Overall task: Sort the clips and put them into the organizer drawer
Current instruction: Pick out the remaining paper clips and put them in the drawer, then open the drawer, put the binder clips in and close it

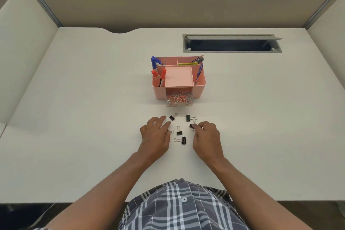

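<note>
Clips [179, 133] lie scattered on the desk [74, 117] between my hands, just before the organizer [179, 78], whose clear drawer [179, 101] stands pulled out with small clips inside. My left hand [155, 133] rests flat, fingers spread, over one clip. My right hand [207, 135] pinches another clip [192, 126] at its fingertips.

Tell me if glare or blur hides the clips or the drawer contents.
Head view: even soft light, no glare on the desk; binder clips sharp; clear drawer contents small, hard to separate; wide-angle bends the partition edges.
</note>
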The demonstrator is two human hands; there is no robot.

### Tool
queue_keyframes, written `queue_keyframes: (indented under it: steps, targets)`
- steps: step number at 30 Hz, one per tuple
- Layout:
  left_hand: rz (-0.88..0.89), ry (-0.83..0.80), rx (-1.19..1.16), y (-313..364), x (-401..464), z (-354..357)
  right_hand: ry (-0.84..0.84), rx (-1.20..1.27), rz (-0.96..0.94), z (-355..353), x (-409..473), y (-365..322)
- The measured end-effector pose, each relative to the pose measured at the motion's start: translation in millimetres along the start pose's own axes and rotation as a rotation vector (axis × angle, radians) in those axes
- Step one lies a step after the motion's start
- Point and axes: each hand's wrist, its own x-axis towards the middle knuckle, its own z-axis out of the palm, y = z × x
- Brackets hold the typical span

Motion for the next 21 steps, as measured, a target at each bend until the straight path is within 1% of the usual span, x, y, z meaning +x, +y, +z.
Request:
queue_keyframes:
  steps: [3, 5, 9, 12, 14, 16, 18, 19, 21]
  targets:
    - [0.063, -0.107, 0.055, 5.5, 12.5, -4.1, -0.038, -0.057, -0.069, 3.8, 2.1, -5.5]
    - [0.081, -0.144, 0.065, 7.1, 16.7, -5.7, -0.028, -0.051, -0.100, 4.2, 2.8, -7.9]
    - [0.090, -0.123, 0.057, 7.5, 15.5, -4.9, 0.040, -0.021, -0.060, 1.8, 14.0, -5.4]
    - [0.117, -0.108, 0.017, 8.5, 12.9, -5.2, -0.019, -0.032, -0.065, 4.1, 21.8, -1.4]
    - [0.109, -0.071, -0.073, 7.7, 14.9, -8.4, -0.033, -0.028, -0.088, 4.7, 25.5, 2.4]
    - [0.015, 0.026, -0.210, 3.9, 20.7, -14.8, -0.009, 0.038, -0.062, 0.5, 32.8, 6.0]
    - [-0.115, 0.132, -0.294, -2.5, 30.4, -21.2, 0.017, 0.210, 0.045, -6.5, 45.7, 9.1]
    - [-0.181, 0.145, -0.336, -5.4, 37.2, -24.9, 0.001, 0.318, 0.114, -11.8, 53.6, 10.0]
    - [-0.310, 0.093, -0.444, -8.9, 53.7, -34.1, -0.074, 0.524, 0.226, -24.1, 69.7, 10.5]
